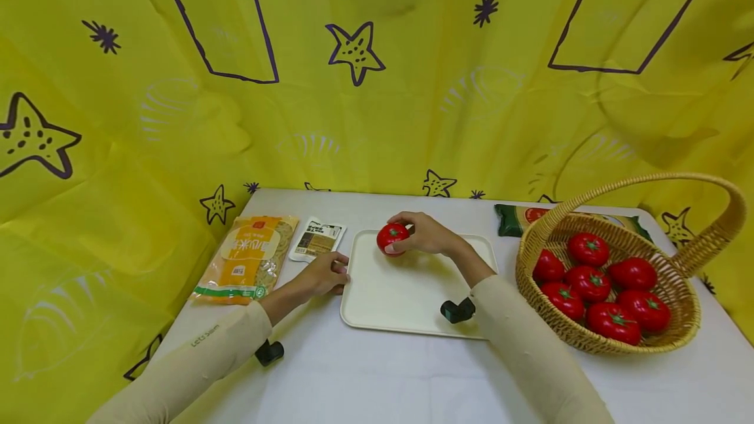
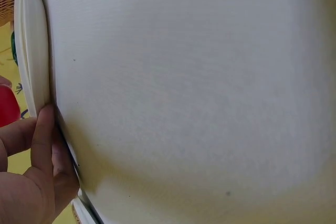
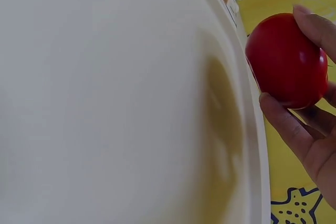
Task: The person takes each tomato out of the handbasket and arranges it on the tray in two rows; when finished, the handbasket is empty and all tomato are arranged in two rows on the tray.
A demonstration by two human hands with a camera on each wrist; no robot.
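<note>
My right hand point(image 1: 425, 234) holds a red tomato point(image 1: 392, 238) with a green top, close over the far left part of a cream rectangular tray point(image 1: 406, 300). Its thumb and fingers wrap the sides of the fruit, as the right wrist view shows. My left hand point(image 1: 323, 273) is at the tray's left edge. In the left wrist view, thumb and fingertips pinch the tray's rim point(image 2: 32, 51). Part of the tray is hidden by the right forearm.
A wicker basket point(image 1: 695, 306) of several tomatoes point(image 1: 613, 322), with a tall handle, stands right. Behind it lies a green packet point(image 1: 509, 220). Left of the tray are an orange-labelled bag point(image 1: 247, 254) and a small white packet point(image 1: 318, 239). A yellow patterned cloth point(image 1: 377, 123) hangs behind.
</note>
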